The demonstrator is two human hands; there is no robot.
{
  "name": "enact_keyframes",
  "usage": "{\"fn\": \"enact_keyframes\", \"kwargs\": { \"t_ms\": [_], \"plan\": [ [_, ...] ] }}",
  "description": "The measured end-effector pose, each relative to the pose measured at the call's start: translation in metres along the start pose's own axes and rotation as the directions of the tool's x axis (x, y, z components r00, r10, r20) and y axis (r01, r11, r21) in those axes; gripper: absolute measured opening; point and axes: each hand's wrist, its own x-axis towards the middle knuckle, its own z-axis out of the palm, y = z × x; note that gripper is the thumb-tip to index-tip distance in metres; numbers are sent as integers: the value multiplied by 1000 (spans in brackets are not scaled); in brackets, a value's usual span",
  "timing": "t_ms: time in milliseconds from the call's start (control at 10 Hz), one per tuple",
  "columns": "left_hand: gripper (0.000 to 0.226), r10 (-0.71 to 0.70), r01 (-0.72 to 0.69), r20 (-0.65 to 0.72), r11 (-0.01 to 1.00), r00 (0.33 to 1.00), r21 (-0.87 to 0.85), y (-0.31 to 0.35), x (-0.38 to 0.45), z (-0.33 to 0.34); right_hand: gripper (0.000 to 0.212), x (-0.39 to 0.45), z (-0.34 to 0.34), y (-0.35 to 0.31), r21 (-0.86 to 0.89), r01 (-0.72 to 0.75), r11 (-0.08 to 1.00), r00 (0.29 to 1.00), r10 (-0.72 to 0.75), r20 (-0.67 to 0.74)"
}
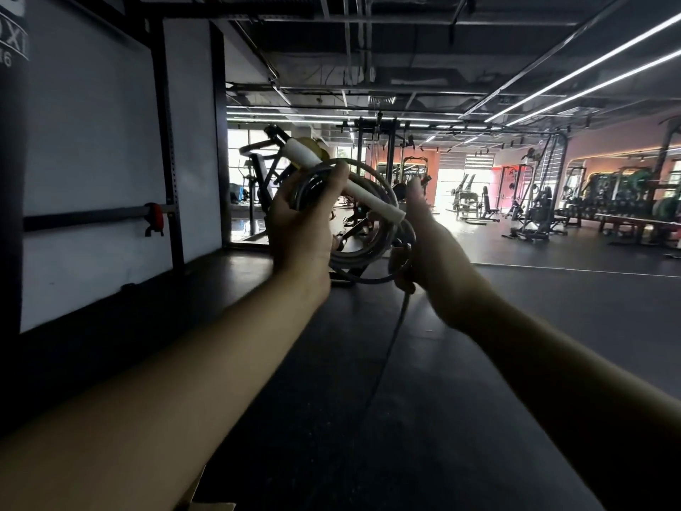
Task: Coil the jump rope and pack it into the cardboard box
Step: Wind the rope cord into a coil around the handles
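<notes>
Held up at chest height, the jump rope [363,230] sits coiled in the left hand [300,223], whose fingers curl round loops and white handle [353,186]. At four o'clock the right hand [429,248] pinches the loose tail. Light and springy, it probably wants gripping across all loops. The cardboard box [206,505] is barely visible, cut off at six o'clock.

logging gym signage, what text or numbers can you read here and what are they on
"OXI": cut-off white letters on the dark hanging bag, top left; likely part of a longer word.
"16" or "M6": smaller print just below, too blurred to be sure.
Jump rope handle: no readable print.
</notes>
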Motion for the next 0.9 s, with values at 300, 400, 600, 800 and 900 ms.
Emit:
{"fn": "enact_keyframes", "kwargs": {
  "t_ms": [300,400,600,800,900],
  "plan": [
    [39,-77,75,11,989,997,129,-16,-11,-15,37,6,24,15,-165,182,969,956,-214,-202],
    [71,-66,54,49,976,997,213,-14,-5,-24,41,8,18,9,-264,198,944,953,-248,-172],
    [112,66,-358,516,794,854,491,19,21,-38,42,15,-9,-18,-613,264,744,963,-242,121],
    [76,-415,-328,755,717,508,615,39,26,-7,25,17,-15,-50,-743,327,584,933,-72,353],
    [30,-390,-284,790,782,473,556,22,22,-2,23,17,-21,-59,-785,331,524,924,-11,382]
  ]
}}
